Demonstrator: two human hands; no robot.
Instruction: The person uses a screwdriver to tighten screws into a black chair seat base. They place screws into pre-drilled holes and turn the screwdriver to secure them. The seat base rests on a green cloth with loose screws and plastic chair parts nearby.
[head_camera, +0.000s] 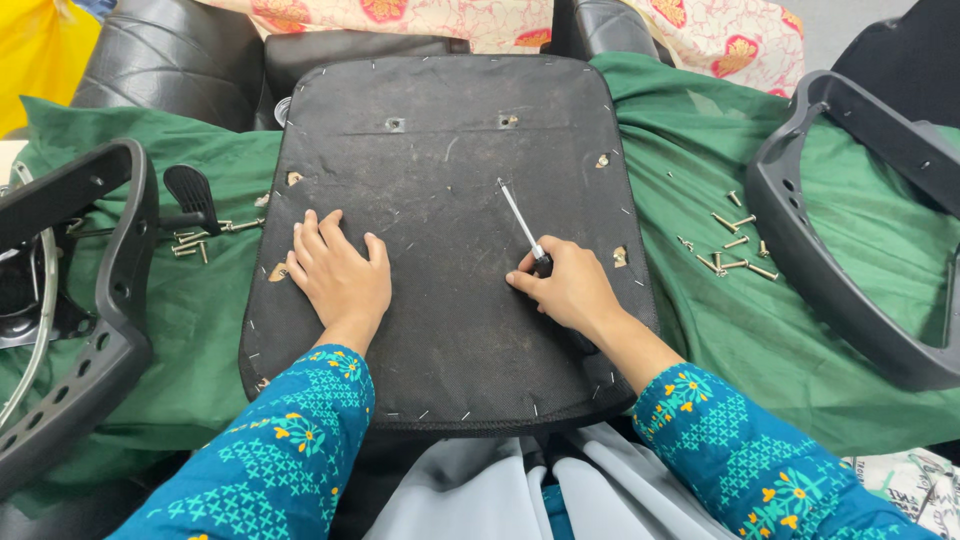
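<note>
The left hand (338, 272) lies flat, palm down, on the black seat base (450, 200), its fingers a little spread and pointing away from the person, near the base's left edge and just beside a torn hole there. The right hand (568, 288) is curled round the handle of a screwdriver (522, 226), pinching it between thumb and fingers; the thin metal shaft slants up and to the left, its tip resting on the fabric near the middle of the base. The base lies underside up across the person's lap, stapled round its rim, with two small holes near its far edge and torn holes along both sides. A green cloth (700, 310) is spread under it. On the cloth to the right, a scatter of screws (735, 245) lies between the base and a grey armrest (840, 250). To the left, more screws (200, 240) sit by a black lever (190, 192), next to another armrest (110, 300). Both sleeves (290, 450) are teal with a flower pattern
</note>
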